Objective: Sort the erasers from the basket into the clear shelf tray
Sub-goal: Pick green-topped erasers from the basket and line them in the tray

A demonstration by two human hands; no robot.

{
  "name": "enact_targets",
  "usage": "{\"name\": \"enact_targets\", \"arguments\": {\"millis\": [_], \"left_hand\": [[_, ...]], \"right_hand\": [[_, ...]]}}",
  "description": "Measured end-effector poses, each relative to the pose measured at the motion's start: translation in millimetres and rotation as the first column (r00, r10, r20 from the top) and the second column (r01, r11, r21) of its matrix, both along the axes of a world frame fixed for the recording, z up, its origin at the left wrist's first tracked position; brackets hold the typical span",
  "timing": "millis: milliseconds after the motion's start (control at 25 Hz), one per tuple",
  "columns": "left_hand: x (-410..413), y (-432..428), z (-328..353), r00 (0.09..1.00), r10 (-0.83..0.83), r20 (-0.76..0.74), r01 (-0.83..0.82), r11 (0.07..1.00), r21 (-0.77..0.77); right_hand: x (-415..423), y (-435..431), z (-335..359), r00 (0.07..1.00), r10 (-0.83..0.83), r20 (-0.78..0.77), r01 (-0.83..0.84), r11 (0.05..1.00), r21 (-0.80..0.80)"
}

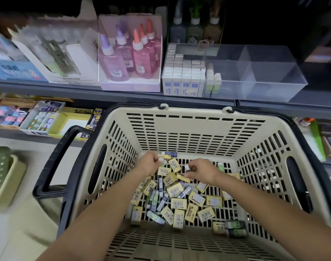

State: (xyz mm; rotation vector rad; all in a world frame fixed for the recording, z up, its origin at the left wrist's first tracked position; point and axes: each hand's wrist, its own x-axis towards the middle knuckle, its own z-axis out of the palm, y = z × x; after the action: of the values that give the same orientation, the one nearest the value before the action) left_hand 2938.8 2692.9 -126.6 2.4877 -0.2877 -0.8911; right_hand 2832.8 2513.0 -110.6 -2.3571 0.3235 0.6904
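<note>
While both your forearms reach down into the basket [181, 127], your left hand [149, 163] sits near its far wall, fingers curled round a pale eraser [162, 161]. Your right hand [203, 171] lies just beside it, toward the basket's middle, thumb and fingers pinching a white eraser [187, 168] (blur hides finer detail). The loose erasers [177, 203] cover the basket floor, under both hands and nearer you. The clear shelf tray [259, 72] stands beyond the basket's far rim, well apart from the hands; boxed erasers [182, 78] fill its left part.
</note>
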Motion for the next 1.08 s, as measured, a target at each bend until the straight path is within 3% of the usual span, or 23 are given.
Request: {"name": "enact_targets", "arguments": {"millis": [280,440,600,840,1080], "left_hand": [[-7,-13,4,0.964,0.131,-0.23,-0.139,0.99,-0.021],[-17,-18,5,0.967,-0.027,-0.254,0.051,0.995,0.089],[-20,-17,5,0.941,-0.127,-0.315,0.161,0.983,0.083],[-36,-17,6,0.817,-0.537,-0.212,0.575,0.789,0.216],[-29,-5,8,0.766,-0.521,-0.377,0.629,0.726,0.276]], "right_hand": [[2,0,-6,0.972,-0.233,-0.042,0.237,0.958,0.161],[2,8,-9,0.973,-0.228,-0.044,0.232,0.961,0.153],[1,8,-13,0.983,-0.178,-0.047,0.182,0.975,0.123],[-1,11,-11,0.993,-0.11,-0.034,0.113,0.989,0.097],[-6,9,-7,0.996,-0.068,-0.065,0.075,0.991,0.115]]}}
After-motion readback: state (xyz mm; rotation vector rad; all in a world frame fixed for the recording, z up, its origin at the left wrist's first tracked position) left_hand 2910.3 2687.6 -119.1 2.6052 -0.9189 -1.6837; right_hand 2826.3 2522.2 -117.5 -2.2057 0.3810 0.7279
